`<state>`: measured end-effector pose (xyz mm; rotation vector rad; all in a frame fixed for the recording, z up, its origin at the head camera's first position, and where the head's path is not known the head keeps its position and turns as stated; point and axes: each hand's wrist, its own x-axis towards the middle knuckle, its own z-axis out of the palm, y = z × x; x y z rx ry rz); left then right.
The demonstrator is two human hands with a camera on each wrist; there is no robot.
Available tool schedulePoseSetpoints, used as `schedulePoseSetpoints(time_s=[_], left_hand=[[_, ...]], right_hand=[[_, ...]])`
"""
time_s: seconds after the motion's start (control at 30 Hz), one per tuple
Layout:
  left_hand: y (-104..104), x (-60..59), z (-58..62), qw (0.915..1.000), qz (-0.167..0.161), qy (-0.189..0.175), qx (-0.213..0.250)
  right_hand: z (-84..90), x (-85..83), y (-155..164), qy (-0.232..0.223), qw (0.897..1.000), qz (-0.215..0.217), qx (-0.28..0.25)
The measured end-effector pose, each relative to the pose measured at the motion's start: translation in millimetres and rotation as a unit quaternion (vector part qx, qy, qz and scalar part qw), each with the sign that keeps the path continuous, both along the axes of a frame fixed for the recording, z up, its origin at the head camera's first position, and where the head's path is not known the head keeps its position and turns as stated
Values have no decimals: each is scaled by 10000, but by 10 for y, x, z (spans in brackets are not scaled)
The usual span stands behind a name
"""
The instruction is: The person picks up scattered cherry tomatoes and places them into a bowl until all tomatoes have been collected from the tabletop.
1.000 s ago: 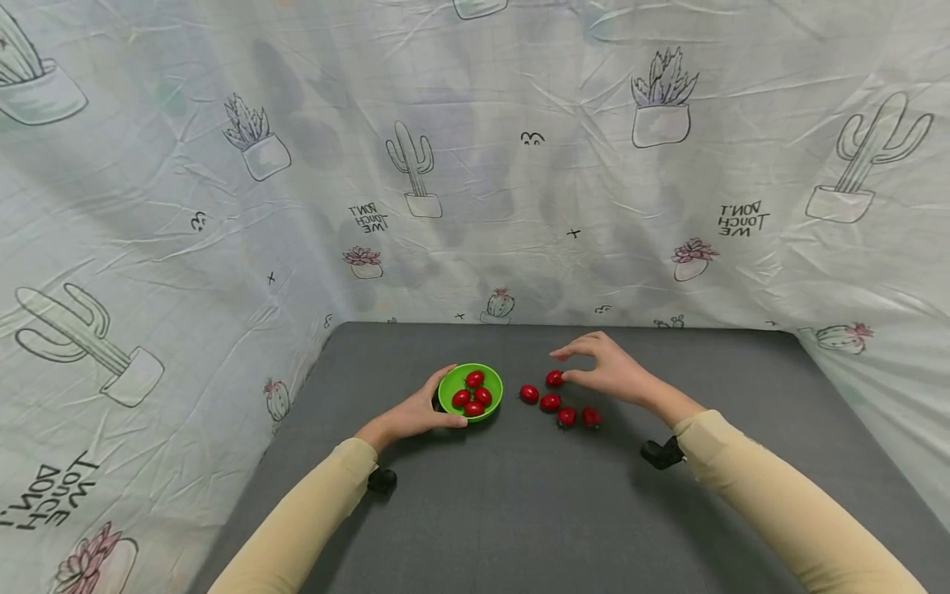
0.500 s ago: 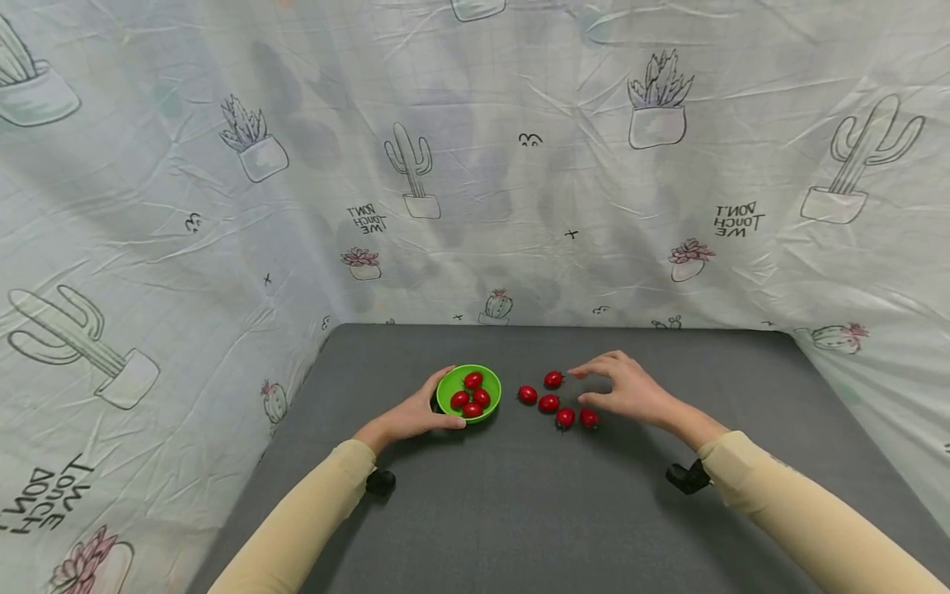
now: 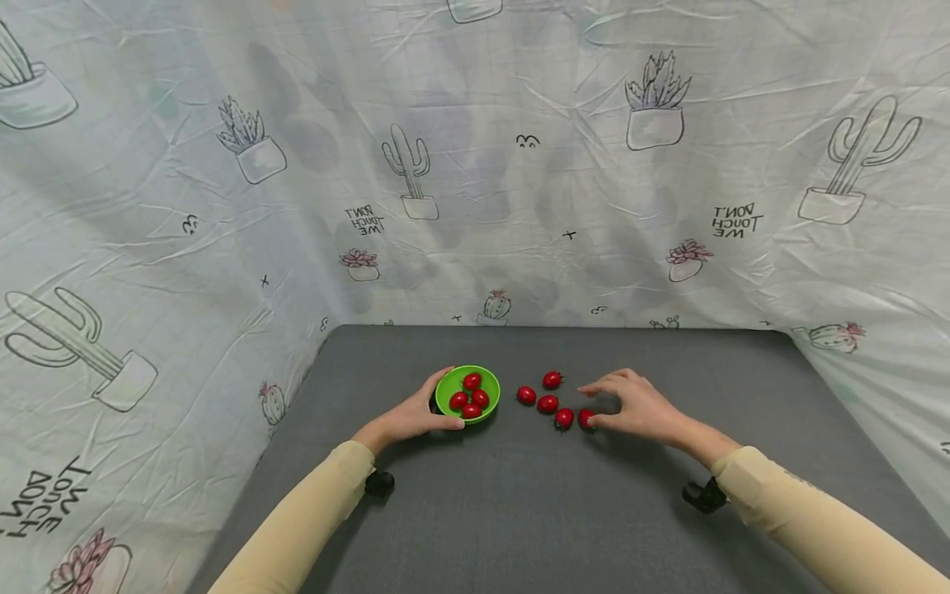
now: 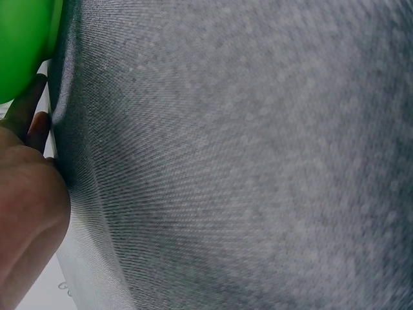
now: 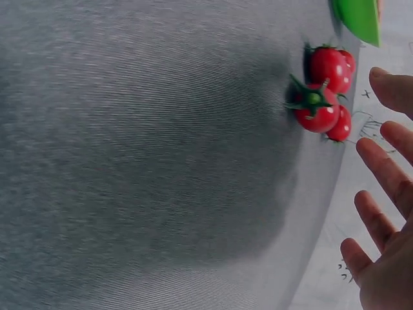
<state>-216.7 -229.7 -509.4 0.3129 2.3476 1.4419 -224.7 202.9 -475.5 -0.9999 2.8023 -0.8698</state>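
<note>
My left hand point(image 3: 410, 415) holds a small green bowl point(image 3: 452, 383) from its left side, thumb at the near rim and fingers round the far side. Several red cherry tomatoes point(image 3: 472, 381) lie in the bowl. To its right, more cherry tomatoes point(image 3: 547, 404) lie loose on the table in a small cluster. My right hand point(image 3: 640, 407) hovers over the right end of that cluster, and its thumb overlaps the rightmost tomato point(image 3: 585, 419) in the head view. In the right wrist view its fingers point(image 5: 385, 169) are parted with nothing between them, and a tomato point(image 5: 317, 110) shows its green stalk.
A dark grey table point(image 3: 505, 511) lies under everything. Behind it and on the left hangs a pale curtain point(image 3: 475, 190) printed with cacti. Black wrist cameras point(image 3: 703, 497) sit below the cuffs of both sleeves.
My right hand has moved right and nearer to me, from the farthest loose tomato to the rightmost one. The left hand and bowl have kept their place, and the loose tomatoes lie as before.
</note>
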Motion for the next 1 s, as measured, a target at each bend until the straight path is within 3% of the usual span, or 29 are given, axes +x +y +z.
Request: schedulePoseSetpoints(time_s=[0.33,1.0], left_hand=[[-3,-8,-4,10000,8,-29,-43],[-31,-16,-74,9999,-60,67,-91]], right_hand=[[-179,62,14,-7,9999,-90,64],[-412,93,-92,91,9963,-851,-56]])
